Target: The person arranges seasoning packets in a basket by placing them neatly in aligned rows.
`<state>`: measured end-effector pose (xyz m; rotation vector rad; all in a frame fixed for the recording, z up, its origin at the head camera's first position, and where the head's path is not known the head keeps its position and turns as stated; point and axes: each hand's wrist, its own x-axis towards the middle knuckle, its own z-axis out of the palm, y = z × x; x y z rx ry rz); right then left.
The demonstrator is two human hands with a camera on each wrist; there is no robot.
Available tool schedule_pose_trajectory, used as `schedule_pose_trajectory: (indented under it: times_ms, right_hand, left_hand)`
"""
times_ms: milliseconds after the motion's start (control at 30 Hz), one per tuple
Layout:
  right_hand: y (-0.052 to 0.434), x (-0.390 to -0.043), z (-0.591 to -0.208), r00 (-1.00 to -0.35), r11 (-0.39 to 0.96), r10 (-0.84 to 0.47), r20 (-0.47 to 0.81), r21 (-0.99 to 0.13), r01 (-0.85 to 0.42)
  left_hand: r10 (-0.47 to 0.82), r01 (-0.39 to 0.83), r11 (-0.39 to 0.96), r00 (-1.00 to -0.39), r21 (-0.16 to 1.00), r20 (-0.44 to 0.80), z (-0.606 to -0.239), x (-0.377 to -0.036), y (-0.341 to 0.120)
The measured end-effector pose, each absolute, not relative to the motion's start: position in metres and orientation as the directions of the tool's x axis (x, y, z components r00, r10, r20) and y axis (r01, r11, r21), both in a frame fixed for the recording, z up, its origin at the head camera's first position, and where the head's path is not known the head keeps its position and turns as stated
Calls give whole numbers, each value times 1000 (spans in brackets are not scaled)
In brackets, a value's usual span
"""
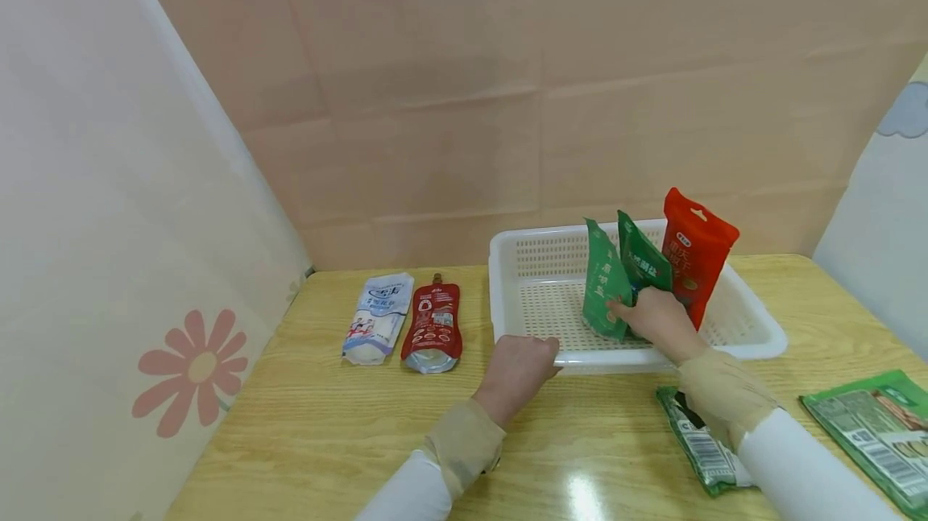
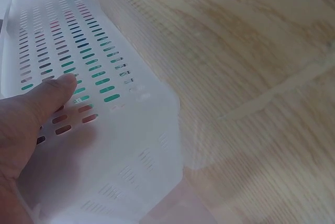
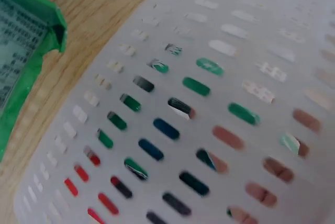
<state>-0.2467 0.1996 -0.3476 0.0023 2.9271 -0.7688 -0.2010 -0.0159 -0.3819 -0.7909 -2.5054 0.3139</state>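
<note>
A white plastic basket (image 1: 529,348) with slotted walls stands near the back of the table. My left hand (image 1: 520,364) grips its front rim, and in the left wrist view the thumb (image 2: 65,81) lies on the outer wall. My right hand (image 1: 652,318) reaches over the rim and holds a green salt bag (image 1: 604,279) with its thumb side; its other fingers are hidden. Behind that hand stands a darker green salt bag (image 1: 641,255). To the right leans an upright red packet (image 1: 696,251). In the right wrist view, the basket wall (image 3: 172,30) covers most of the hand.
Left of the basket lie a white spouted-style pouch (image 1: 377,318) and a red spouted pouch (image 1: 435,324). At the front right, a green packet (image 1: 699,440) lies partly under my right forearm, with a larger green packet (image 1: 873,424) beyond. A paper-covered wall (image 1: 435,142) rises behind.
</note>
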Motion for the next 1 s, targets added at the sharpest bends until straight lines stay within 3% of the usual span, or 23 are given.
schedule_pose_trajectory:
  times_ms: [200, 400, 567, 767, 1000]
  right_hand:
    - [206, -229, -342, -987, 877, -117, -108, -477, -52]
    - [220, -210, -342, -973, 882, -229, -22, -427, -198]
    - [232, -195, -355, -938, 893, -340, 61, -291, -343]
    - [239, -192, -375, -868, 891, -418, 267, -65, -448]
    - [243, -199, -378, -855, 888, -429, 292, -34, -458]
  left_hand:
    - [581, 465, 809, -724, -360, 371, -382, -199, -18]
    - [584, 469, 807, -722, -358, 372, -382, -200, -17]
    - [584, 474, 808, -721, -349, 373, -382, -201, -16]
    - [587, 477, 805, -728, -353, 354, -382, -201, -15]
    - [579, 455, 811, -716, -368, 389, -385, -202, -15]
